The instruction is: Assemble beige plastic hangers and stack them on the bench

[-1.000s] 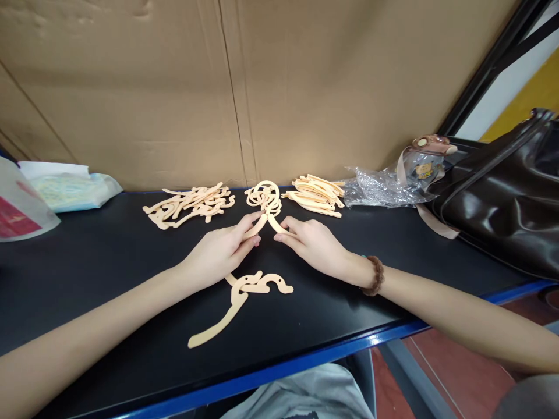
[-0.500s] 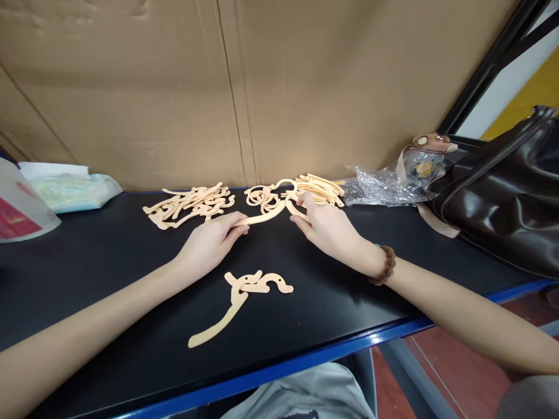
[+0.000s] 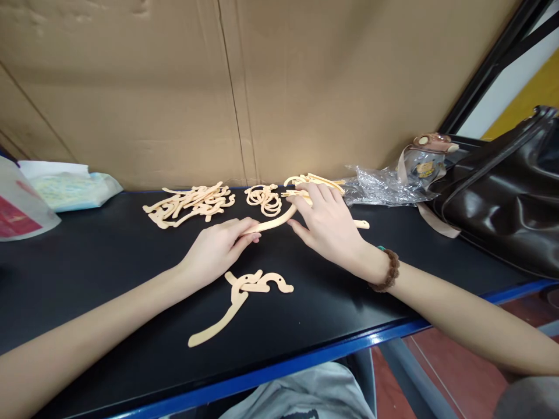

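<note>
My left hand pinches the end of a curved beige plastic hanger arm just above the black table. My right hand curls over the arm's far end, hiding the joint there. Past the right hand's outer side pokes the rounded tip of another beige hanger arm; whether it is joined to the first one is hidden. In front of both hands, a beige folding hanger piece with a hook and one long arm lies on the table.
A tangled pile of beige hanger parts, a small pile of hooks and a stack of arms line the cardboard wall. Crumpled clear plastic and a dark bag sit right; a wipes pack and cup left.
The hook that stood up between my hands no longer shows. My right hand has spread over the joint, and an arm tip has appeared to its right. My left hand has shifted slightly right.
</note>
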A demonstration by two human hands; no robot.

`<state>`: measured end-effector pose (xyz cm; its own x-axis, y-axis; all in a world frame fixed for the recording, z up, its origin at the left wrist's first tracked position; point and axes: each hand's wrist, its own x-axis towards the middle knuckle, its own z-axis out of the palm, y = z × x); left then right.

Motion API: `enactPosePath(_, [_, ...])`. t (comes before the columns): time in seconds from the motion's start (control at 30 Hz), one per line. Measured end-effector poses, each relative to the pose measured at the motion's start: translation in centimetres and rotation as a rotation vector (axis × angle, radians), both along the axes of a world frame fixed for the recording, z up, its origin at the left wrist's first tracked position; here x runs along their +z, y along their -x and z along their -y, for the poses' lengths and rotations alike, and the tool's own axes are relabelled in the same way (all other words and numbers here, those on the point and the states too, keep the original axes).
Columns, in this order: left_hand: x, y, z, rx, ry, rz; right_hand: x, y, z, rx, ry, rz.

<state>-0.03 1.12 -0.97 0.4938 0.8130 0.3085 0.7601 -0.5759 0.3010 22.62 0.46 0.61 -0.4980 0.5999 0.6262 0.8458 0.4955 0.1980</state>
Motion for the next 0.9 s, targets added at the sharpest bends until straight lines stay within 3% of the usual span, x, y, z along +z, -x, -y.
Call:
enactPosePath(0.2, [-0.1, -0.2, 0.5, -0.043, -0.084, -0.062, -0.4, 0.3, 0.3, 0.204, -0.007, 0.085])
enactPosePath(0.37, [-0.1, -0.1, 0.6, -0.094, -0.191, -0.134, -0.4, 0.3, 0.4, 0.308, 0.082, 0.159])
enactPosePath(0.6, [-0.1, -0.2, 0.5, -0.114, -0.165, -0.137, -0.6, 0.4, 0.4, 0.316, 0.236, 0.143])
enactPosePath(0.9, [-0.1, -0.2, 0.4, -0.176, -0.131, -0.158, -1.3, 0.4, 0.3, 0.293, 0.325, 0.153])
